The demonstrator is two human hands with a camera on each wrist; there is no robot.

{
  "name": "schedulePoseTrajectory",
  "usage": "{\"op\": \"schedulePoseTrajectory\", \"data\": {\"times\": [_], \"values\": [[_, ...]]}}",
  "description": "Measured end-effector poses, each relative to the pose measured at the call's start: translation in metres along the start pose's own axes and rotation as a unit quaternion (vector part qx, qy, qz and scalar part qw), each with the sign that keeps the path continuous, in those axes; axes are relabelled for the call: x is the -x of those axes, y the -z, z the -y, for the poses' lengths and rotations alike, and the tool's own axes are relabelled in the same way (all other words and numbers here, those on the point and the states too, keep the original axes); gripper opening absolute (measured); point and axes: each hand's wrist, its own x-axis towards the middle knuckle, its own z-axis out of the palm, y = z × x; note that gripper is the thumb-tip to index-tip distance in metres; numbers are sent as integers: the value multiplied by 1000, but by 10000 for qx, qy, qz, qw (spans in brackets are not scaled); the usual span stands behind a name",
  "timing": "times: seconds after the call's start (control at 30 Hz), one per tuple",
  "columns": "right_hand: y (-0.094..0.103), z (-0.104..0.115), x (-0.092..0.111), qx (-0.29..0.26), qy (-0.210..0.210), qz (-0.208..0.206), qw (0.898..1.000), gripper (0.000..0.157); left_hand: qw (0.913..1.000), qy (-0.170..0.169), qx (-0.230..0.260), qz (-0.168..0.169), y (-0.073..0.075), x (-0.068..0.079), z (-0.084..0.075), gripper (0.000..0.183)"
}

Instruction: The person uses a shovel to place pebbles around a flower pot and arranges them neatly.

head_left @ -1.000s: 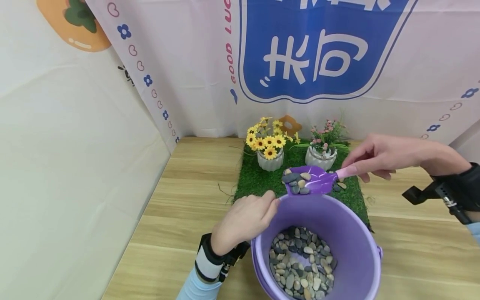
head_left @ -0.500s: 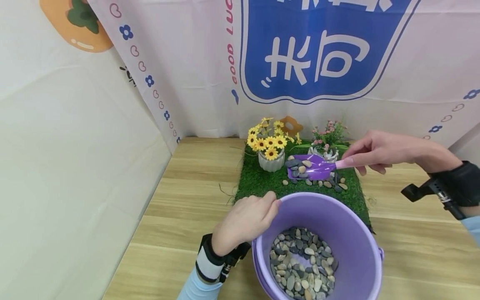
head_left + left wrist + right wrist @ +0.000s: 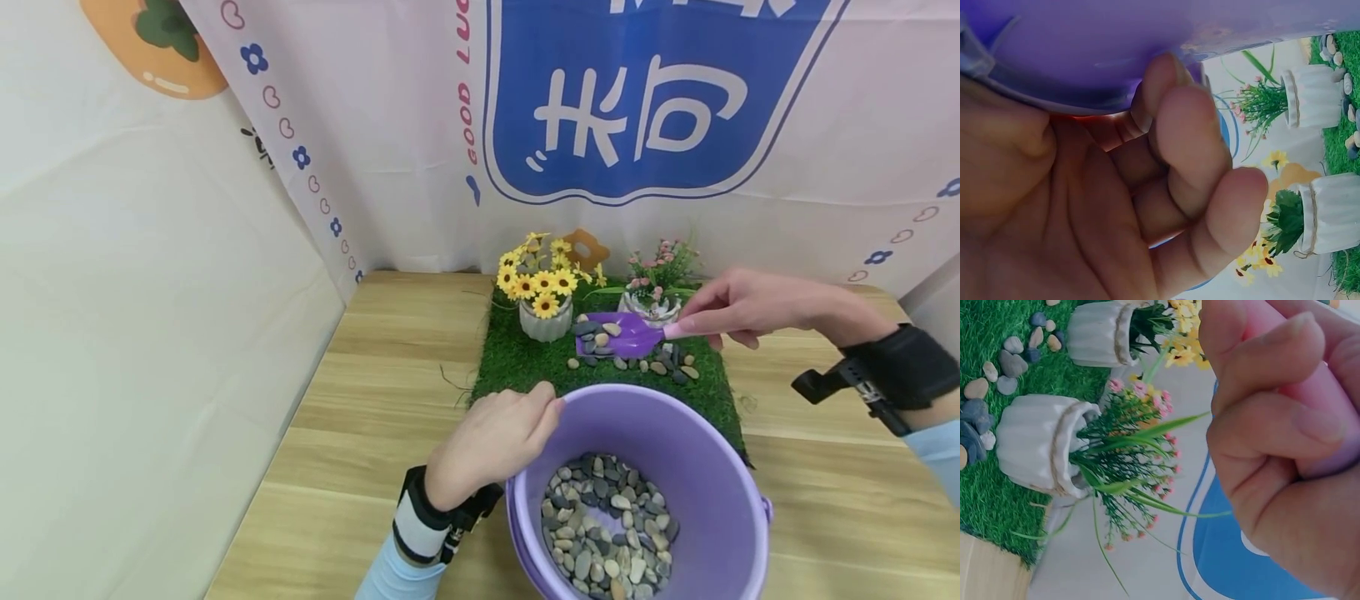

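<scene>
My right hand (image 3: 765,307) grips the pink handle of a purple toy shovel (image 3: 637,337), whose blade bears several grey and tan pebbles (image 3: 597,335). The blade hangs level above a green grass mat (image 3: 525,371), in front of the flowerpots. In the right wrist view, curled fingers wrap the pink handle (image 3: 1325,403); the blade is out of that view. My left hand (image 3: 491,442) holds the rim of a purple bucket (image 3: 716,483) at its upper left. Pebbles (image 3: 581,562) cover most of the bucket's bottom. The left wrist view has bent fingers (image 3: 1188,125) against the bucket wall.
Loose pebbles (image 3: 663,367) lie in a row on the mat, below the shovel. Behind stand a white pot of yellow flowers (image 3: 546,321) and a white pot of pink flowers (image 3: 630,305). A printed cloth (image 3: 405,167) hangs behind the wooden table (image 3: 360,400).
The shovel with its pebbles has moved from the bucket's far rim back over the mat, then stayed nearly still. The left hand keeps its hold on the bucket.
</scene>
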Motion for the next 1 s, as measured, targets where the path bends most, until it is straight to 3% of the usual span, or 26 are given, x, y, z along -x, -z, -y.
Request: {"op": "schedulePoseTrajectory", "data": {"times": [0.53, 1.0], "values": [[-30, -16, -35, -313, 130, 220, 9992, 24, 10000, -23, -49, -37, 0, 0, 0, 29], [-44, -27, -61, -616, -264, 224, 9975, 26, 10000, -3, -16, 12, 0, 0, 0, 28]]}}
